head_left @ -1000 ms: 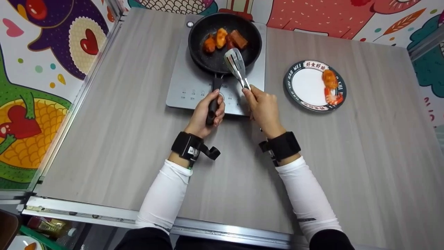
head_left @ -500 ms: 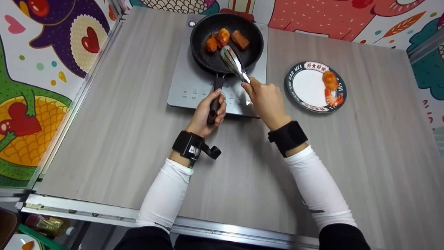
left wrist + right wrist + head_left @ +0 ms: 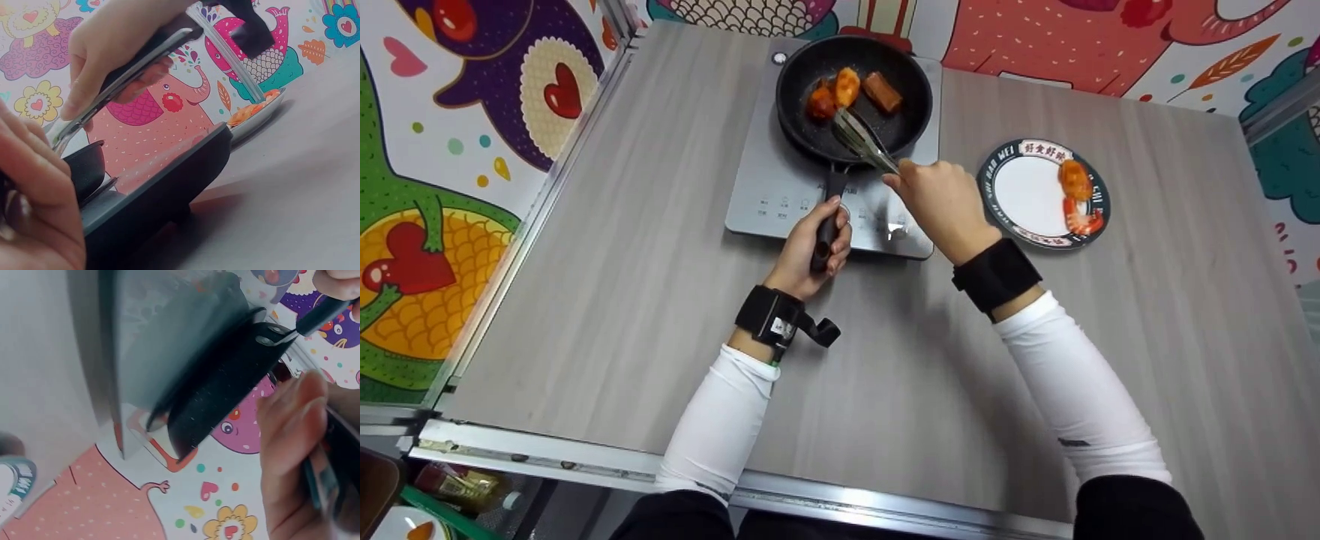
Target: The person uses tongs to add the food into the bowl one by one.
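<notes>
My left hand (image 3: pixel 811 244) grips the black handle (image 3: pixel 826 238) of a frying pan (image 3: pixel 810 139) that sits on a flat induction cooker (image 3: pixel 757 199). My right hand (image 3: pixel 943 201) holds metal tongs (image 3: pixel 864 141) from above, their slotted tips low in the pan. Just beyond the tips lie an orange-red food chunk (image 3: pixel 821 103) and a yellow-orange piece (image 3: pixel 847 87). Apart from them, to the right, is a brown rectangular piece (image 3: pixel 882 93). In the right wrist view the pan's dark side (image 3: pixel 225 382) shows beyond the right hand's fingers, with its food hidden.
Right of the cooker, a dark-rimmed plate (image 3: pixel 1027 199) bears an orange piece (image 3: pixel 1075 180) and a shrimp (image 3: pixel 1082 217). Patterned walls border the table (image 3: pixel 645 300) at the back and left. Below the front edge at left is a bottle (image 3: pixel 472 487).
The tongs' tips have swung left inside the pan, pushing a small reddish piece toward the left-hand food. My right wrist and forearm have shifted right; my left hand stays on the handle.
</notes>
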Action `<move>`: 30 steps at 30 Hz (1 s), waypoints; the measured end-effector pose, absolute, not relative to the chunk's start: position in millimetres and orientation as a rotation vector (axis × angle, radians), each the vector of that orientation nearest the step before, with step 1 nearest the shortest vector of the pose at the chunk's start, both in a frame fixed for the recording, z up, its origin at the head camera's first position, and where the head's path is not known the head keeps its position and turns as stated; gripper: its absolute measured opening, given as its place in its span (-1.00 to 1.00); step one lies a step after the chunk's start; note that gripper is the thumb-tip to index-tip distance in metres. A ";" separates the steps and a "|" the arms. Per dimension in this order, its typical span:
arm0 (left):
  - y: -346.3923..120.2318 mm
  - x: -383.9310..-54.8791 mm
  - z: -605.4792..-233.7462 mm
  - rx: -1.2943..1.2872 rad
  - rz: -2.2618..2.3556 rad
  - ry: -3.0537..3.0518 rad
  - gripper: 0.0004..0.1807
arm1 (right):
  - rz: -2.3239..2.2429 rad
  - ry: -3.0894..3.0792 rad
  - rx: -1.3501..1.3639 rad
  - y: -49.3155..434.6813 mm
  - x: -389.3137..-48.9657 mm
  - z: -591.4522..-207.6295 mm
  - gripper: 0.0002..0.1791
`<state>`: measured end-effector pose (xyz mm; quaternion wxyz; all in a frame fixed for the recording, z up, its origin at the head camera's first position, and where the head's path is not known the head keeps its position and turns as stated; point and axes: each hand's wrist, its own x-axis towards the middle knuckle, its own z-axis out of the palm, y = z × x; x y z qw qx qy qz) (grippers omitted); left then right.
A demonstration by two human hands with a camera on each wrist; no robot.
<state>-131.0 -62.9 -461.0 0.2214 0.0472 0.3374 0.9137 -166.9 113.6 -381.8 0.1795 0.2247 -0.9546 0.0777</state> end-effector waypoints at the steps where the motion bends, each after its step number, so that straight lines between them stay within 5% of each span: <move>1: -62.9 -131.0 -461.2 0.133 2.527 0.930 -0.68 | 0.204 -2.712 0.644 112.7 -167.9 -378.9 -0.57; 30: -62.8 -131.3 -459.8 0.108 2.527 0.945 -0.67 | -0.070 -3.037 0.688 82.1 -193.4 -339.9 -0.55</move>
